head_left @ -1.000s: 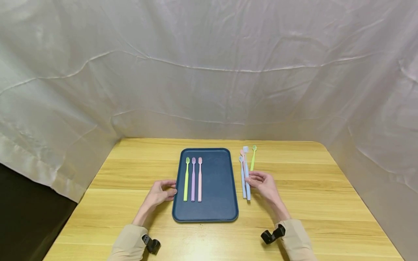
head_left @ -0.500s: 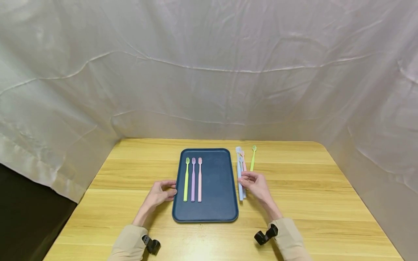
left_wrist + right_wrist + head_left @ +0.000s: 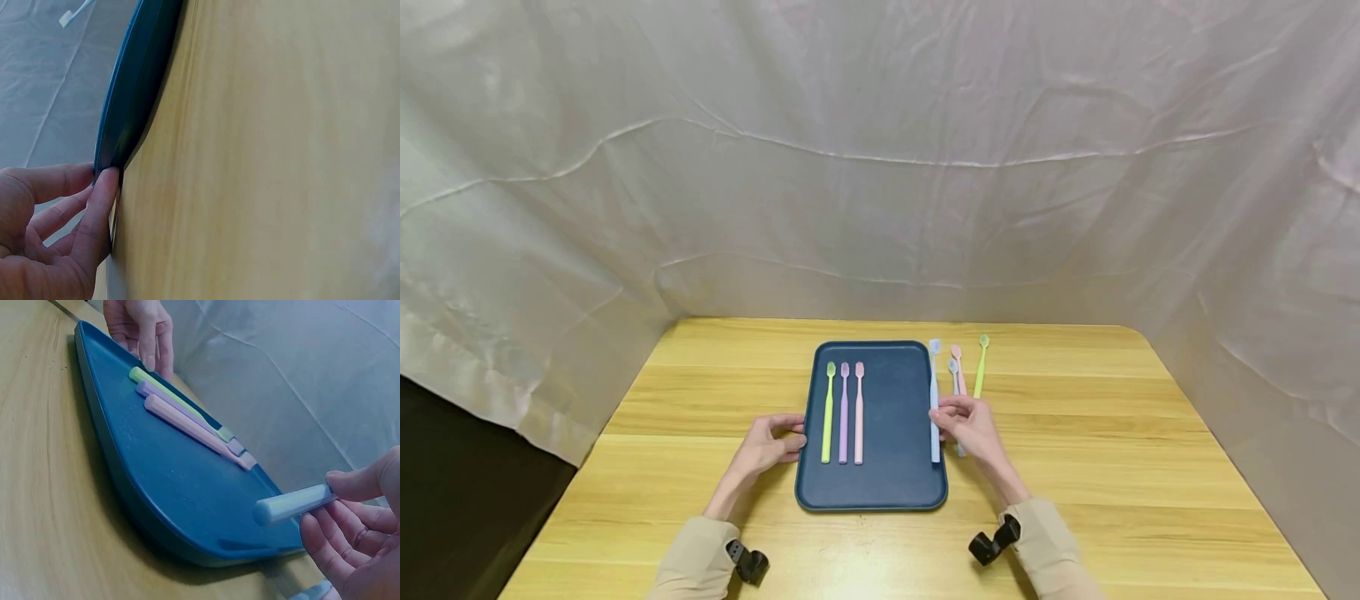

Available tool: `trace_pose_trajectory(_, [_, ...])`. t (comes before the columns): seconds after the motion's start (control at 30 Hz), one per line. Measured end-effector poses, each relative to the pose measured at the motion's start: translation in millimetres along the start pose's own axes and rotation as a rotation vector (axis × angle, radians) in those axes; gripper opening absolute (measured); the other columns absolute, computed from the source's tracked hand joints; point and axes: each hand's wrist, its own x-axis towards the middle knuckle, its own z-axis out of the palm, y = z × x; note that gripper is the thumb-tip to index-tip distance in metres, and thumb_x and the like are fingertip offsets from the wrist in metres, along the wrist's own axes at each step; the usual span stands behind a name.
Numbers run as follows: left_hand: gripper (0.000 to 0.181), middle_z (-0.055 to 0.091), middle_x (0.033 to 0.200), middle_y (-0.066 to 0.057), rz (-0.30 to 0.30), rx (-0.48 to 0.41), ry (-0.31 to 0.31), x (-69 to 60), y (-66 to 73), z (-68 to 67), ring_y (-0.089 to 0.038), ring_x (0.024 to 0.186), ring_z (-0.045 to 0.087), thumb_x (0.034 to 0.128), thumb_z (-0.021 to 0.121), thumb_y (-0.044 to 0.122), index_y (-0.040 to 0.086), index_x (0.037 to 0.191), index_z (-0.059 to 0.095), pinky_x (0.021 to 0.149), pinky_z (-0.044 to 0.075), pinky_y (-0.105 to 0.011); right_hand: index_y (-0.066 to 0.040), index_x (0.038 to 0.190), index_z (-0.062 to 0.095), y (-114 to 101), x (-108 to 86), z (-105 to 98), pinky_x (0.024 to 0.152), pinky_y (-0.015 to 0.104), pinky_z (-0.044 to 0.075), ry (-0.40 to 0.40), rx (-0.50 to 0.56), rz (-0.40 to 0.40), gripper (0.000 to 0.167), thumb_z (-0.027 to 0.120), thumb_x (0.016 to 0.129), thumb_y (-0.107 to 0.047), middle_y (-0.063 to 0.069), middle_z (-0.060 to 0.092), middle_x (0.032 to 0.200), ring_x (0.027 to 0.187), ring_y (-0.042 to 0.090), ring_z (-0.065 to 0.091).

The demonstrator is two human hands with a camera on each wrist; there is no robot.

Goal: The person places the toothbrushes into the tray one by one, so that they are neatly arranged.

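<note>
My right hand (image 3: 970, 427) pinches a light blue toothbrush (image 3: 934, 392) by its handle, above the right rim of the dark blue tray (image 3: 895, 492). In the right wrist view the handle end of the light blue toothbrush (image 3: 294, 505) points out over the tray. On the tray's left half, a yellow-green toothbrush (image 3: 827, 421), a purple toothbrush (image 3: 843, 421) and a pink toothbrush (image 3: 859, 421) lie side by side, heads away from me. My left hand (image 3: 765, 446) pinches the tray's left rim between thumb and fingers, as the left wrist view shows.
Right of the tray, a second blue toothbrush (image 3: 953, 367), another pink toothbrush (image 3: 957, 353) and another yellow-green toothbrush (image 3: 981, 367) lie on the wooden table (image 3: 1112, 467); my right hand partly covers them. A grey cloth (image 3: 880, 208) hangs behind and around the table.
My right hand has carried the light blue toothbrush leftward, from over the other toothbrushes to over the tray's right rim. The left hand and tray have stayed in place.
</note>
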Motion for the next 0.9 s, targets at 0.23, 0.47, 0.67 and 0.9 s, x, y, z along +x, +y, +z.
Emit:
trace_pose_trajectory(0.23, [0.045,0.06,0.12,-0.029,-0.005,-0.01,-0.002,0.4,0.3,0.2,-0.014,0.084,0.067,0.0919,0.063,-0.004,-0.017,0.134,0.053,0.073,0.064,-0.028,0.015,0.109,0.064,1,1.1,9,0.054,0.022,0.057,-0.006,0.04,0.013,0.025,0.071,0.088,0.002,-0.001,0.068,0.074,0.058,0.007,0.061])
trace_pose_trajectory(0.47, [0.042,0.062,0.114,-0.024,-0.027,0.002,0.033,1.4,0.4,0.2,-0.014,0.083,0.066,0.0912,0.063,-0.006,-0.014,0.132,0.056,0.072,0.064,-0.027,0.016,0.11,0.062,0,2.7,15,0.054,0.021,0.058,-0.023,0.06,0.029,0.027,0.071,0.088,0.003,-0.001,0.066,0.073,0.058,0.007,0.062])
trace_pose_trajectory(0.67, [0.041,0.063,0.11,-0.022,-0.032,0.023,0.043,1.5,1.1,1.0,-0.014,0.081,0.067,0.0911,0.064,-0.006,-0.013,0.131,0.057,0.072,0.064,-0.029,0.015,0.111,0.061,-3,3.6,20,0.056,0.024,0.06,-0.037,0.051,0.036,0.028,0.071,0.089,0.001,0.002,0.067,0.074,0.057,0.008,0.063])
trace_pose_trajectory(0.9, [0.041,0.063,0.107,-0.021,-0.032,0.003,0.04,1.8,1.0,2.6,-0.013,0.079,0.065,0.0906,0.064,-0.007,-0.014,0.13,0.057,0.069,0.063,-0.026,0.013,0.107,0.062,-2,5.9,27,0.056,0.026,0.061,-0.032,0.041,0.043,0.024,0.072,0.088,0.001,0.002,0.066,0.073,0.056,0.009,0.062])
